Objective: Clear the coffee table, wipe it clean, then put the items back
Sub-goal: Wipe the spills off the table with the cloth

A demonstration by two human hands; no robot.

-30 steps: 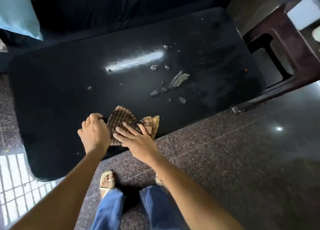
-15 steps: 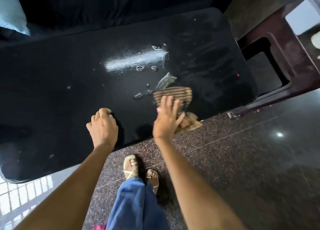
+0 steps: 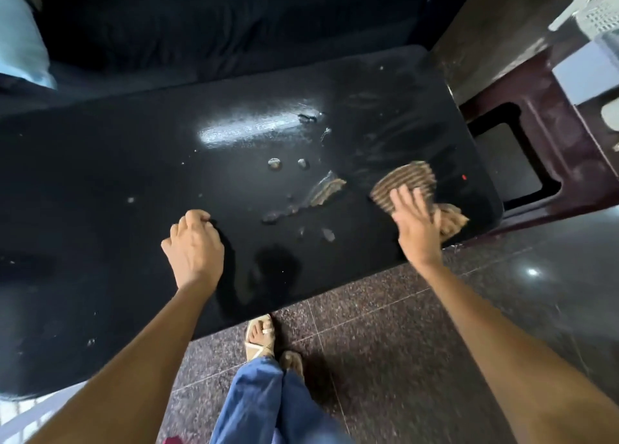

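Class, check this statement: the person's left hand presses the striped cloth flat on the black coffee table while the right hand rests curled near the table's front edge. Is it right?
Not quite: the hands are swapped. In the head view the right hand presses the striped cloth on the black coffee table, while the left hand rests curled near the front edge.

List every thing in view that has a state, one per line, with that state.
Coffee table: cleared of items, still dirty with wet streaks.
Debris: scattered mid-table, not yet wiped up.
Cloth: flat on the table near its right end, under the right hand.
Right hand: fingers straight, pressing the cloth.
Left hand: fingers curled, resting on the table.
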